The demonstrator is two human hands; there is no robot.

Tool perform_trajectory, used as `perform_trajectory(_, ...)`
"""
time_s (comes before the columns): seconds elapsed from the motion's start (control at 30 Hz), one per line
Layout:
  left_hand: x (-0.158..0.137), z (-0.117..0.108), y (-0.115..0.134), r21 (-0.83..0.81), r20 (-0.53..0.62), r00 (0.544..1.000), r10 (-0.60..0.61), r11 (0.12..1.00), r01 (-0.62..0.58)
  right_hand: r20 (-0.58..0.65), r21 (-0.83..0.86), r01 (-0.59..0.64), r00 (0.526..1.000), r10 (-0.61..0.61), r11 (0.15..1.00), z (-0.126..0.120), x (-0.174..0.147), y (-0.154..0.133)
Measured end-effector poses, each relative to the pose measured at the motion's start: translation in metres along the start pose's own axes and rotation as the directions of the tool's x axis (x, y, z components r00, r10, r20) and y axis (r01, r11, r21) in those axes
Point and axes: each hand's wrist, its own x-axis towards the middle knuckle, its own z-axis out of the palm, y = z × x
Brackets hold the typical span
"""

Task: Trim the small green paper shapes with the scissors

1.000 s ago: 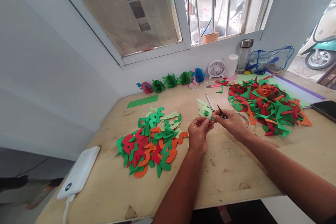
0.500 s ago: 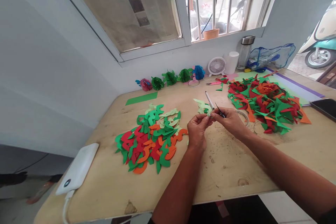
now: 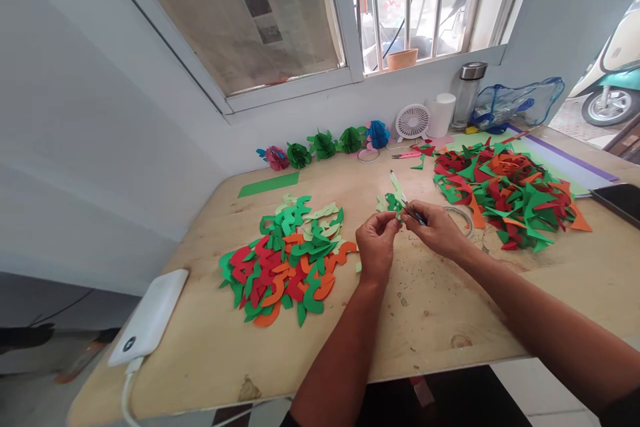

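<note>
My left hand [image 3: 377, 243] is closed, its fingertips pinching a small green paper cutout [image 3: 393, 202] with light marks on it. Close beside it, my right hand [image 3: 437, 230] grips small dark scissors [image 3: 416, 215], whose blades touch or nearly touch the paper; exactly where is hard to tell. Behind the fingers lies a white pen [image 3: 396, 181]. Pale green paper [image 3: 381, 202] shows just beyond the cutout. Left of my hands spreads a pile of curved cut paper shapes [image 3: 280, 267] in green, red, orange and pale green.
A heap of paper scraps [image 3: 505, 190] covers the right side, near a phone [image 3: 617, 203]. A roll of tape [image 3: 460, 220] is by my right wrist. Folded paper turtles [image 3: 324, 145], a small fan [image 3: 413, 121] and a bottle [image 3: 467, 97] line the wall. A power bank [image 3: 150, 317] sits left.
The dark scissors have swung lower against the paper. The paper between my hands has turned, showing a darker green side above my fingers. Both hands stay in nearly the same place.
</note>
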Motion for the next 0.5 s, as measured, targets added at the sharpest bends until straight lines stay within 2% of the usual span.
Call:
perform_trajectory(0.23,0.003,-0.004,-0.01,0.085,0.051,0.997,0.058,0.994,-0.062,0.001,-0.071,0.031,1.0,-0.032,0.997,0.0,0.0,0.004)
perform_trajectory(0.5,0.004,-0.006,-0.014,0.123,0.065,0.995,0.071,0.989,-0.078,-0.007,-0.104,0.029,1.0,-0.03,0.994,0.0,0.0,0.004)
